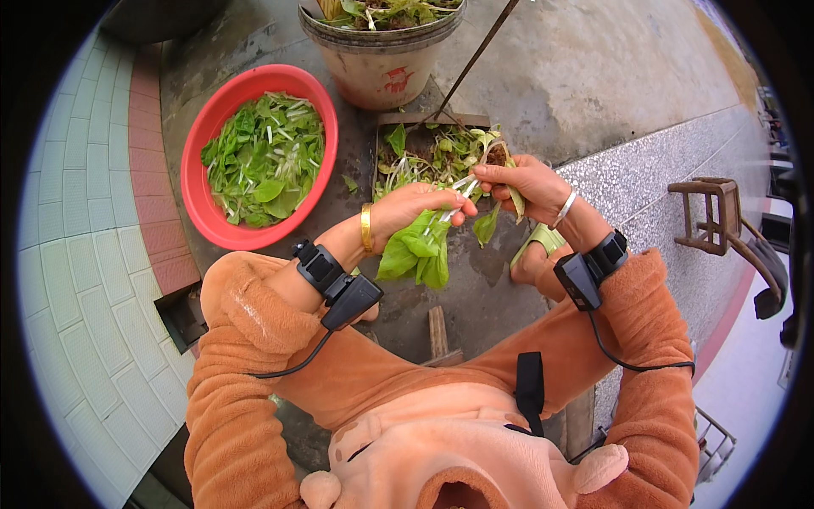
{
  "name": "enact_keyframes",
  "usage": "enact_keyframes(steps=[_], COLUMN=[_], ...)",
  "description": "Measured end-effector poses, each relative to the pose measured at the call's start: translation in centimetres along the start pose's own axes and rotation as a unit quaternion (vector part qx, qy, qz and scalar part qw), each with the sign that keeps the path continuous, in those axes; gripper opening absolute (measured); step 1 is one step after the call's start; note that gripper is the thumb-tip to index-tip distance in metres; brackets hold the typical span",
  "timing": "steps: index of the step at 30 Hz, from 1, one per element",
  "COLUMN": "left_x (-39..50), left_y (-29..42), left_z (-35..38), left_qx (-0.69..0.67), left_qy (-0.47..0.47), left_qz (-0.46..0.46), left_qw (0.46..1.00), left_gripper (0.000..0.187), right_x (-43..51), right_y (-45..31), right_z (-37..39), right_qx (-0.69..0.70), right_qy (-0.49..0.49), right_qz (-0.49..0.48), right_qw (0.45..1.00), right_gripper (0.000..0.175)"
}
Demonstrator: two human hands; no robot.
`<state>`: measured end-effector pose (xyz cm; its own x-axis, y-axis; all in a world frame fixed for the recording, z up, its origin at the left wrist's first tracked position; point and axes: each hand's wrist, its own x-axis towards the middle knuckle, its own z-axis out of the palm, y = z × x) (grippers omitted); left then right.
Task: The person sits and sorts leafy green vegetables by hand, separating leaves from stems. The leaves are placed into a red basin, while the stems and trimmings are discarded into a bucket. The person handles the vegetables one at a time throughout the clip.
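My left hand [416, 210] grips a leafy green vegetable [416, 251] by its pale stems, its broad leaves hanging downward. Close by, my right hand [524, 181] pinches the upper end of the plant, where wilted leaves and a soil-caked root [496, 154] show. Beneath both hands lies a dustpan [432, 119] holding discarded leaves, stems and dirt; its long thin handle [477, 57] slants up to the right. On the left, a red plastic basin [194, 197] contains green leaves and cut white stems.
A dirty white bucket [362, 70] with plant scraps stands beyond the dustpan. A small wooden stool [715, 216] is at the right on speckled flooring. Tiled wall [95, 210] borders the left. My knees and a green slipper [547, 238] frame the work area.
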<state>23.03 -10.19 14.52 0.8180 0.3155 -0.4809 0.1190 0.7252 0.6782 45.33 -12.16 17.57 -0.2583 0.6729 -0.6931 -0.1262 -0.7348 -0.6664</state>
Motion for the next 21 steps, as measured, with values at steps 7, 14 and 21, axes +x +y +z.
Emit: enact_keyframes(steps=[7, 14, 21], left_x=[0.8, 0.4, 0.2], left_y=[-1.1, -0.2, -0.2], left_z=[-1.6, -0.5, 1.3], left_qx=[-0.082, 0.017, 0.061], left_qy=[0.111, 0.046, 0.022], left_qz=[0.050, 0.046, 0.013], left_qw=[0.989, 0.998, 0.998], left_gripper=[0.021, 0.025, 0.024], right_x=[0.0, -0.4, -0.3], right_y=[0.0, -0.1, 0.4], right_z=[-0.2, -0.7, 0.2], right_qx=[0.085, 0.214, 0.164], right_qy=[0.026, -0.067, -0.072], right_qz=[-0.041, -0.019, -0.023], right_qw=[0.995, 0.974, 0.984], right_gripper=[0.015, 0.024, 0.029])
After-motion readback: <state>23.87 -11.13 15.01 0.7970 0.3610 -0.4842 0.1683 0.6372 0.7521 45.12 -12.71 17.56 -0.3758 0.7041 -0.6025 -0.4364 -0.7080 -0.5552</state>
